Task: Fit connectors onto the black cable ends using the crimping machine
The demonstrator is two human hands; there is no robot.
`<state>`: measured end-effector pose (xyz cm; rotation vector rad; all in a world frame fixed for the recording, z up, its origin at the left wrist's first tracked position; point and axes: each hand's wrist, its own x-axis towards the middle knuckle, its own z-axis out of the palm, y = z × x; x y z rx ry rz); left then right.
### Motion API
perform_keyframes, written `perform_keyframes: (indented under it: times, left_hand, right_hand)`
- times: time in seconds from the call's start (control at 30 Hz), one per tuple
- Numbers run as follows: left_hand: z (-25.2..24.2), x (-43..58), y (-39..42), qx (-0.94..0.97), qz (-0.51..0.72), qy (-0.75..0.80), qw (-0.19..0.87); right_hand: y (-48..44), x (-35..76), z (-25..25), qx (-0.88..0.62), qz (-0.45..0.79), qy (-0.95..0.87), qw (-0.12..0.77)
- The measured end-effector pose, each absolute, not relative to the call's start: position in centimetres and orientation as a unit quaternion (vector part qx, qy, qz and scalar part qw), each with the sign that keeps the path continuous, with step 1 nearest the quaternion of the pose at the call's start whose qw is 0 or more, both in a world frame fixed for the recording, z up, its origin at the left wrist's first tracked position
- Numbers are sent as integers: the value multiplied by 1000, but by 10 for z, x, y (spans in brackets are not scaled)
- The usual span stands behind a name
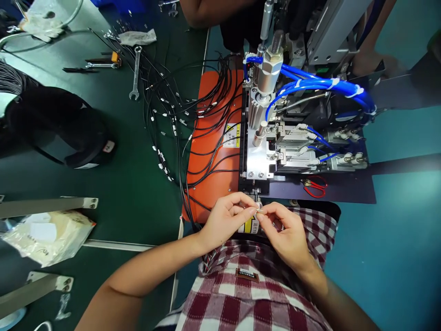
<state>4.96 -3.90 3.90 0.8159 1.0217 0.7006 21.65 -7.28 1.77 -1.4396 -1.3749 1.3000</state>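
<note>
Left hand [225, 220] and right hand [285, 234] fingers pinching small metal part [259, 211], yellow warning label [231, 135] on orange cover [215, 184], writing unreadable

Left hand [225, 220] and right hand [286, 235] together, fingertips in pinch grip

Two hands: left hand [223, 223], right hand [287, 234]; one small metal part [259, 210]; one orange panel [213, 151]; one red-handled snips [315, 187].
</note>
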Motion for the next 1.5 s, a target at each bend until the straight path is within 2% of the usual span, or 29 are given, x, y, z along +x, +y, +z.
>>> perform_keyframes:
  times: [0.27, 0.8, 1.03, 1.5]
  left_hand:
    - [38, 48, -41, 337, 306, 474, 754]
    - [41, 45, -38, 368, 292, 463, 752]
    - [40, 48, -40, 400, 303, 477, 722]
    - [37, 48, -42, 407, 311, 476, 715]
  right_hand:
    - [-59, 230, 24, -531, 641, -419, 362]
    - [-61, 218, 17, -494, 698, -366, 367]
    - [-66, 225, 18, -514, 671, -378, 378]
    - [-68, 218, 14, -456, 758, -274, 377]
